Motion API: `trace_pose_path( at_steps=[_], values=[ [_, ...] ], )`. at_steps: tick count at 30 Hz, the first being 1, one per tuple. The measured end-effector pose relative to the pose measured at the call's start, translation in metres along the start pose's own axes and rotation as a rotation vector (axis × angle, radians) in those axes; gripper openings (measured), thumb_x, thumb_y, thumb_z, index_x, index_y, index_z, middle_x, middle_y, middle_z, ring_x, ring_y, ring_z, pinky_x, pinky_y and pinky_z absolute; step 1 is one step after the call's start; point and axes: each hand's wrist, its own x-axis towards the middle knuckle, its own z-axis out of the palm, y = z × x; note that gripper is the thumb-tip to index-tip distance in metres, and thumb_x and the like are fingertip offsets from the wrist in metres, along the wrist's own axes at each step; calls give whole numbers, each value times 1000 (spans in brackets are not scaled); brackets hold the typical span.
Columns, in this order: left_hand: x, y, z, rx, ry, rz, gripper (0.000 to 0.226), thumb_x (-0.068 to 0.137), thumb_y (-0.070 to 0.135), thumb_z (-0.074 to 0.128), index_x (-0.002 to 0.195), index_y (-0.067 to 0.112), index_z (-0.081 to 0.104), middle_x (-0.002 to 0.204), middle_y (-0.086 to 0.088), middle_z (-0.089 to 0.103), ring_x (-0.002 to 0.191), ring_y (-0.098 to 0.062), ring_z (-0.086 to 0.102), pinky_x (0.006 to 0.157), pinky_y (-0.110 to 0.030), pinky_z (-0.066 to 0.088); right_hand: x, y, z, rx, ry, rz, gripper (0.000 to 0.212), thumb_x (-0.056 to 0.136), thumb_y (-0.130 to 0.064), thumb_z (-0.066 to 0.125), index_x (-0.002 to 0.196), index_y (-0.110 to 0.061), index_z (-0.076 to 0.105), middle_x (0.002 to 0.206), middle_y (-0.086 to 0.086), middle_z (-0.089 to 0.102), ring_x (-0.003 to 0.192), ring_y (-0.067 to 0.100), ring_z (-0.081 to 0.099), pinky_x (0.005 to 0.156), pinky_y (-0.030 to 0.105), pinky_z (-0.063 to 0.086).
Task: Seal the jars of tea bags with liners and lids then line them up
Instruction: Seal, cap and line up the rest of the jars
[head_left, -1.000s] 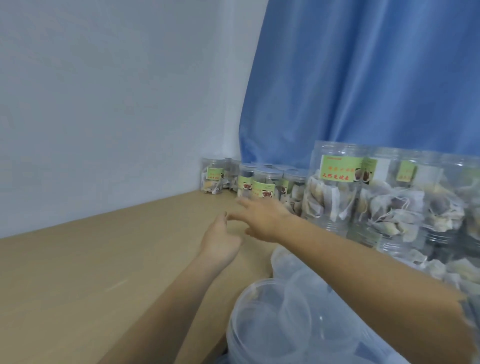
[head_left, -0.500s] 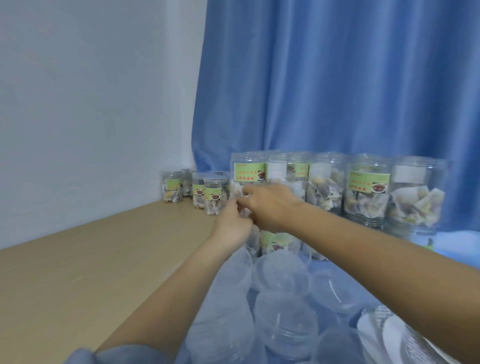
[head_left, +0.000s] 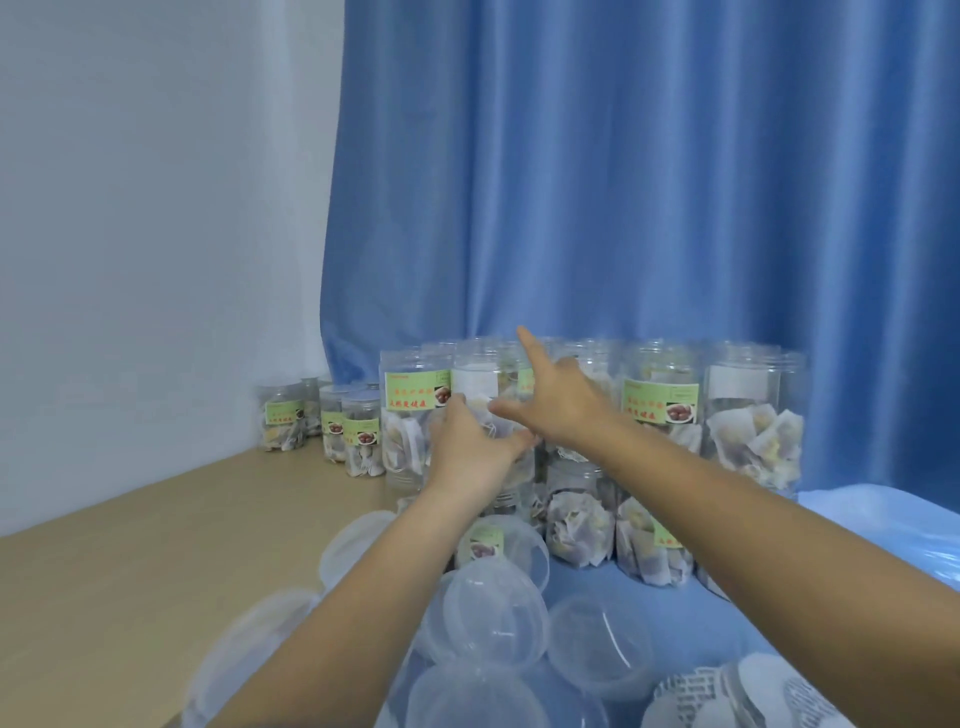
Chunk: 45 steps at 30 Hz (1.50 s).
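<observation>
Clear jars of tea bags (head_left: 660, 410) with green labels stand stacked in two tiers at the back of the table. My left hand (head_left: 467, 452) holds the front of an upper-tier jar with a white label (head_left: 475, 382), fingers up its left side and thumb on its right. My right hand (head_left: 563, 408) lies just right of it with fingers spread, the index finger pointing up over the jar tops. Several lidded jars (head_left: 353, 431) are lined up at the back left by the wall. Clear lids (head_left: 493, 613) lie heaped in front, and white liners (head_left: 727, 696) sit at the lower right.
The wooden table (head_left: 130, 545) runs left to a white wall. A blue curtain (head_left: 623, 182) hangs right behind the jars. Pale blue plastic sheeting (head_left: 883, 525) covers the table's right side under the lids and lower jars.
The view has swung right and closer to the jar stack. Both hands rose to an upper-tier jar; my right hand has opened from it, the index finger now pointing up.
</observation>
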Motion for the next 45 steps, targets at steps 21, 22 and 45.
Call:
trace_pose_path(
  at_steps=[21,22,45],
  values=[
    [-47,4,68,-60,-357,-54,84,76,13,73,142,30,24,141,0,40,119,-18,47,85,-29,43,-97,97,-59,47,233,-80,49,66,-53,76,96,-38,40,82,2,60,77,21,58,63,31,44],
    [-56,2,76,-62,-382,-74,80,76,14,74,139,31,28,142,1,39,120,-19,47,88,-31,45,-105,109,-56,40,217,-55,49,66,-52,77,95,-37,40,79,2,60,76,21,57,60,30,43],
    [-90,-69,133,-313,-250,-222,61,84,10,67,138,20,41,124,-3,52,98,-15,56,76,-30,49,-172,237,-16,-232,-290,198,44,89,-12,45,129,-27,55,134,1,52,122,23,47,97,32,42]
  ],
)
